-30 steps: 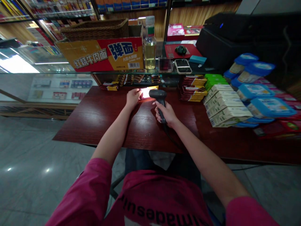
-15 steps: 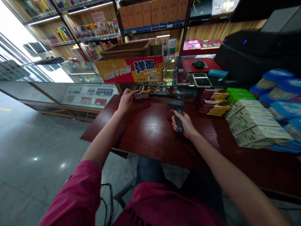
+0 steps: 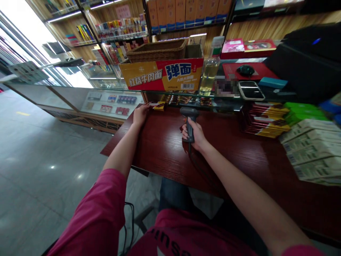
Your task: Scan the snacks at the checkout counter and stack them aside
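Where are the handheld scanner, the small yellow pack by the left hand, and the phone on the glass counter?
handheld scanner [image 3: 189,113], head view, on its dark head above the gripping fingers.
small yellow pack [image 3: 160,106], head view, on its top face.
phone [image 3: 251,90], head view, on the middle of its screen.

Table [image 3: 239,149]: dark red wood, grain shown, satin sheen.
Scanner [image 3: 189,115]: dark plastic, matt.
Counter [image 3: 106,89], far left: clear glass, smooth, reflections carried.
Basket [image 3: 157,49], far: woven wicker, rough.
Carton [image 3: 162,74], just before it: printed cardboard, faintly glossy.
Bottle [image 3: 209,71]: clear plastic, smooth.
Floor [image 3: 39,160], left: grey tile, polished, lamps mirrored.
Sleeve [image 3: 98,217], near: magenta cloth, matt.
Phone [image 3: 251,90], far right: screen glossy.
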`<state>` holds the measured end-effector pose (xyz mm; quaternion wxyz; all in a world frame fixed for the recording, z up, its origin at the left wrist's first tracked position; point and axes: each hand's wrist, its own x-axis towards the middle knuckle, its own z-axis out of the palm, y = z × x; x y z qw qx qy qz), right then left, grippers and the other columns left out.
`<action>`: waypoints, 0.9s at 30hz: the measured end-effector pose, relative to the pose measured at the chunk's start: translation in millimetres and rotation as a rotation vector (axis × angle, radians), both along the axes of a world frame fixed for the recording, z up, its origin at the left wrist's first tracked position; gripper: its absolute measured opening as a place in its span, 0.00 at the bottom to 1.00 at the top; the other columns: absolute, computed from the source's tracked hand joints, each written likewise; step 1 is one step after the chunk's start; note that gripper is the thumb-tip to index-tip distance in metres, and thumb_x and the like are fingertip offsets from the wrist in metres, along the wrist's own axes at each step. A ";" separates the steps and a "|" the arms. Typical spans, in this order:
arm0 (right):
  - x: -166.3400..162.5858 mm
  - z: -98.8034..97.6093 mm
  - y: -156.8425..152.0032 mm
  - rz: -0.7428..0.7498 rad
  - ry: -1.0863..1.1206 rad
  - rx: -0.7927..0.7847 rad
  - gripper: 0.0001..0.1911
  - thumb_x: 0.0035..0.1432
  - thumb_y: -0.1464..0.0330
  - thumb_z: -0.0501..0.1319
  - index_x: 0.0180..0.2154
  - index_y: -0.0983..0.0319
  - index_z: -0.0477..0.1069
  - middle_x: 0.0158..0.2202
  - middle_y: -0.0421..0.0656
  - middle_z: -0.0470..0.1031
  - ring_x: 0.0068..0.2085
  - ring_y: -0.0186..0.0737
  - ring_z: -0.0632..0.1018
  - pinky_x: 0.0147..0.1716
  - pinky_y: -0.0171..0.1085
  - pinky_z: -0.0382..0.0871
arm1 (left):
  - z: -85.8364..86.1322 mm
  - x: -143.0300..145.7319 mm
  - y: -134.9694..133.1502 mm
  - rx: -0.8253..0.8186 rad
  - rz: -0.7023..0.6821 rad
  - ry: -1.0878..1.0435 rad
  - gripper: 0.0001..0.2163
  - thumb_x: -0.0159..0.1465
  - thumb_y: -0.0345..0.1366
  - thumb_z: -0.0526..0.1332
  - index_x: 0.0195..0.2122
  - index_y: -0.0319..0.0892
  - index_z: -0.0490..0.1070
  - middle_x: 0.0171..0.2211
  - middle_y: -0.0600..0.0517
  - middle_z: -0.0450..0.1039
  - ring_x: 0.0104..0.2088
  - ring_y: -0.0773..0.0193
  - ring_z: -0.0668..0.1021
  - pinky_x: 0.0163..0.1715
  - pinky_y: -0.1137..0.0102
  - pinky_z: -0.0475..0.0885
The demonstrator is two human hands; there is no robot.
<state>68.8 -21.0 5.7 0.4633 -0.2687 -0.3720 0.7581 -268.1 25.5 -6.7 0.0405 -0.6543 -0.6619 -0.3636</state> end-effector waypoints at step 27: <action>97.4 -7.6 -17.0 -0.517 0.030 0.134 0.28 0.52 0.50 0.73 0.43 0.54 0.62 0.24 0.27 0.70 0.15 0.29 0.68 0.12 0.31 0.64 | 15.8 218.3 19.9 -0.007 -0.591 0.256 0.36 0.68 0.30 0.61 0.77 0.44 0.55 0.77 0.42 0.57 0.77 0.51 0.60 0.75 0.52 0.59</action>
